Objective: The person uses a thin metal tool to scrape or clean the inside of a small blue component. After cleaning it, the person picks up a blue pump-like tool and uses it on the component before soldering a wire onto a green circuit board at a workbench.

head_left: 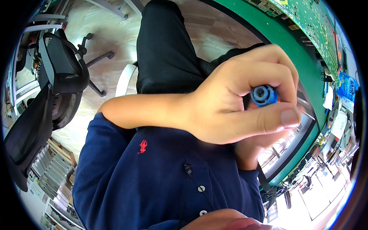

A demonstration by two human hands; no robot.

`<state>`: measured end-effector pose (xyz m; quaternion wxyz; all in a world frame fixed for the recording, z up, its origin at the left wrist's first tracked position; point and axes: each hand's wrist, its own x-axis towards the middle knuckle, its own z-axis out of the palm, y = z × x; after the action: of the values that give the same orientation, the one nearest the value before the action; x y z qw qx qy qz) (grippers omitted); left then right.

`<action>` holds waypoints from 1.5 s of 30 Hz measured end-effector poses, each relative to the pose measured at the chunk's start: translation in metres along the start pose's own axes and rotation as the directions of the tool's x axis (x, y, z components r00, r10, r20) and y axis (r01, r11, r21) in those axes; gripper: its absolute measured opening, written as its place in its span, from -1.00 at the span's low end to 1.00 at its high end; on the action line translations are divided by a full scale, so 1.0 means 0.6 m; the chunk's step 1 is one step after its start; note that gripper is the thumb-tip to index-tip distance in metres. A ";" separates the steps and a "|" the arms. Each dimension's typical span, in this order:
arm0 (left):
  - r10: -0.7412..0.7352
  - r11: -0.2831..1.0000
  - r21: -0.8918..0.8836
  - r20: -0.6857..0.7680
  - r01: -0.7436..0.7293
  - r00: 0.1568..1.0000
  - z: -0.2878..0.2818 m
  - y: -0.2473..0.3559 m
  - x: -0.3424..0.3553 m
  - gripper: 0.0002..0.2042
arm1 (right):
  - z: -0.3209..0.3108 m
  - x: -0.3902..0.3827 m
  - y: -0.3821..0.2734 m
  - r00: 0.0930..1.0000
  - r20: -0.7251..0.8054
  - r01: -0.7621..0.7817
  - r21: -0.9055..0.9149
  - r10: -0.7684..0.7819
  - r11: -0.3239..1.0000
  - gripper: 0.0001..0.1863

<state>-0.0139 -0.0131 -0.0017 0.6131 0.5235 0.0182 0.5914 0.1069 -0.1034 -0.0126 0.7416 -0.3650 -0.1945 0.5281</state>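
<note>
My left hand (245,92) reaches across my chest from the left, its fingers and thumb curled around a blue cylindrical piece (263,96). That piece is seen end-on: a notched blue rim surrounds a grey, hollow-looking centre, and its length is hidden inside the grip. Below and behind the left hand is my right hand (255,147), mostly covered, with only its wrist and a blurred part showing. Its fingers are out of sight, so whether it also holds the blue piece cannot be told.
A green-topped bench (312,78) runs along the right, carrying a large green circuit board (306,23), a blue packet (348,86) and cluttered small items. A black office chair (65,71) stands at left on the tiled floor. My black-trousered leg (165,46) extends ahead.
</note>
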 end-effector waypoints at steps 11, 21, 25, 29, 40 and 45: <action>-0.170 0.982 0.112 0.169 0.153 0.971 -0.021 -0.013 -0.023 -0.68 | 0.028 0.035 0.057 0.767 -0.310 -0.327 0.564 0.562 0.758 -0.59; -0.036 0.983 0.184 0.215 -0.004 0.976 -0.024 -0.043 -0.036 -0.73 | 0.018 0.036 0.067 0.773 -0.275 -0.330 0.597 0.572 0.731 -0.64; 0.068 0.990 0.110 0.155 -0.086 0.986 -0.014 -0.061 -0.047 -0.75 | 0.016 0.034 0.069 0.766 -0.265 -0.345 0.599 0.585 0.723 -0.64; 0.079 0.986 0.125 0.227 -0.110 0.971 -0.023 -0.062 -0.043 -0.78 | 0.012 0.033 0.069 0.762 -0.267 -0.347 0.601 0.590 0.720 -0.63; -0.404 0.867 -0.303 0.037 0.395 0.914 -0.058 -0.062 -0.036 -0.58 | 0.002 0.016 0.064 0.933 -0.175 -0.277 0.211 0.315 0.937 -0.54; -0.587 0.364 -0.882 0.033 0.300 0.809 -0.064 -0.042 -0.021 -0.82 | -0.015 0.014 0.074 0.959 0.132 0.281 -0.510 -0.249 0.813 -0.52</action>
<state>-0.0244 0.0073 -0.0434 0.9155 0.0323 -0.0455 0.3985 0.0876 -0.0909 -0.0523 0.6742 -0.5064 -0.4017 0.3573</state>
